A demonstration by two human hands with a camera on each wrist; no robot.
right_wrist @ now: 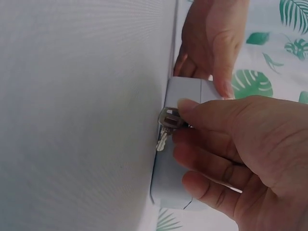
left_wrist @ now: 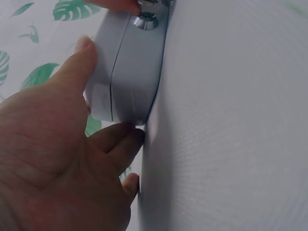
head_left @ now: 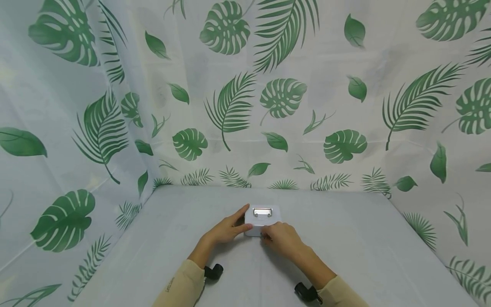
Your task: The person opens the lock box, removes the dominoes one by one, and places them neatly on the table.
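A small pale grey cash box [head_left: 253,231] lies on the table, with a silver handle [head_left: 262,209] on its lid. My left hand [head_left: 223,230] holds its left end, the thumb over the lid and the other fingers along the side. At the front, my right hand [head_left: 284,239] pinches a key [right_wrist: 171,118] between thumb and index finger. A second metal key [right_wrist: 162,139] hangs below it. The round metal lock [left_wrist: 146,21] protrudes from the front wall, right by those fingertips. How far the pinched key sits in the lock is hidden. The lid looks closed.
A pale cloth covers the table [head_left: 337,238]. Behind and along the sides hang white curtains [head_left: 299,140] printed with green leaves. Black camera mounts [head_left: 213,272] are worn at both wrists, beside the beige sleeves [head_left: 184,283].
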